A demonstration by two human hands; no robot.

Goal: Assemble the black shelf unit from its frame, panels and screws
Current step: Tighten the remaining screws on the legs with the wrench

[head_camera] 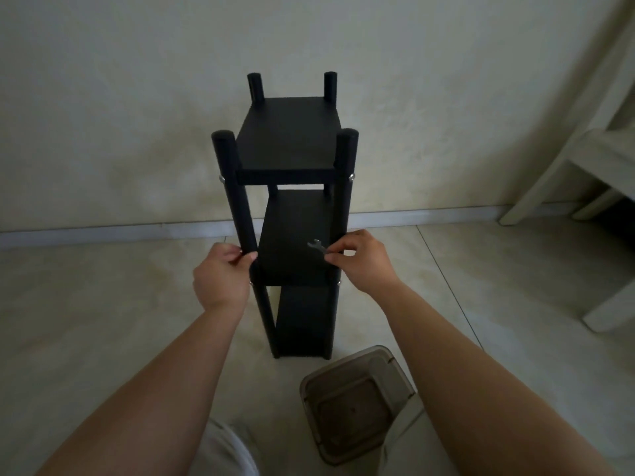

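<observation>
Black three-tier shelf unit with round posts (292,146) upright on pale tiled floor (103,304), near the wall; left hand (221,276) gripping front left post (237,201) at the middle panel; right hand (360,261) pinching small silver flat wrench (316,246) over the middle panel (292,249); clear brownish plastic container (357,403) on floor just in front.

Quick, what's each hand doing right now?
Left hand: grips the shelf's front left post.
Right hand: pinches a small wrench.
</observation>
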